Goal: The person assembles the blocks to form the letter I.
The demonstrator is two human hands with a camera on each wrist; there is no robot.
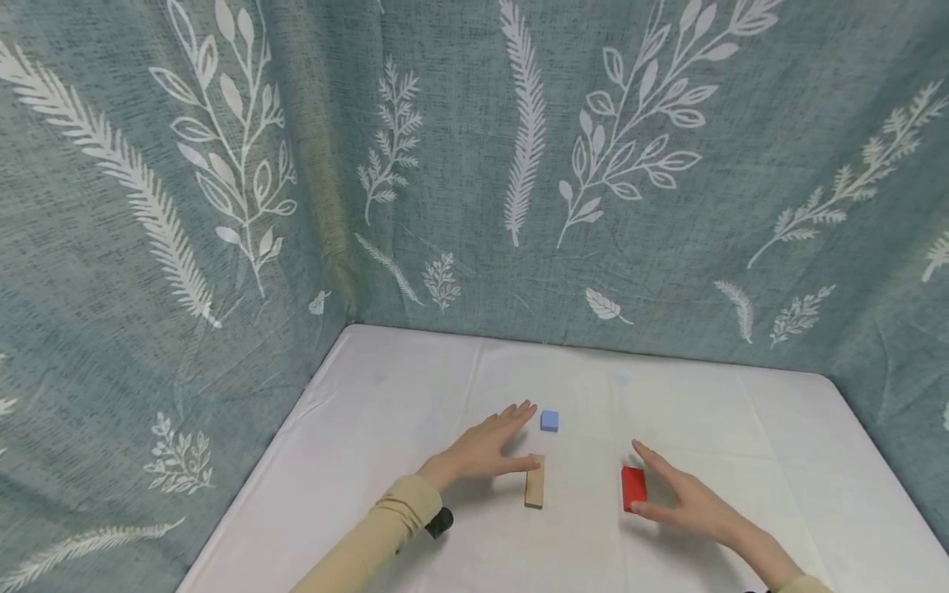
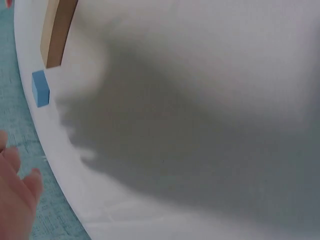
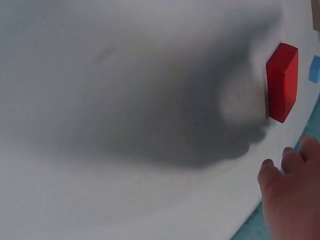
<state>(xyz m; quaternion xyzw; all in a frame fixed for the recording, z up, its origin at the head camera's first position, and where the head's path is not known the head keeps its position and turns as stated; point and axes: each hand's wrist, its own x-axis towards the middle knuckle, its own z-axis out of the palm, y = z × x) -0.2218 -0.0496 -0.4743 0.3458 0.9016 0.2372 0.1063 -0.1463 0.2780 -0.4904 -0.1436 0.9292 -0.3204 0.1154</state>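
Note:
In the head view my left hand (image 1: 485, 445) hovers over the white table with fingers spread and nothing held. Its thumb overlaps the upper end of a flat wooden block (image 1: 535, 486), and its fingertips point toward a small blue cube (image 1: 549, 421). On the other side, my right hand (image 1: 685, 500) is held with thumb and fingers apart around the near side of a red rectangular block (image 1: 633, 487). In the right wrist view that red block (image 3: 282, 82) lies on the table, apart from the fingers (image 3: 292, 162).
The table (image 1: 415, 371) is covered with a white cloth. Teal curtains (image 1: 460, 165) with white leaf prints stand along its back and sides. A black strap-like piece (image 1: 440, 523) shows at my left wrist. Both hands cast shadows on the cloth.

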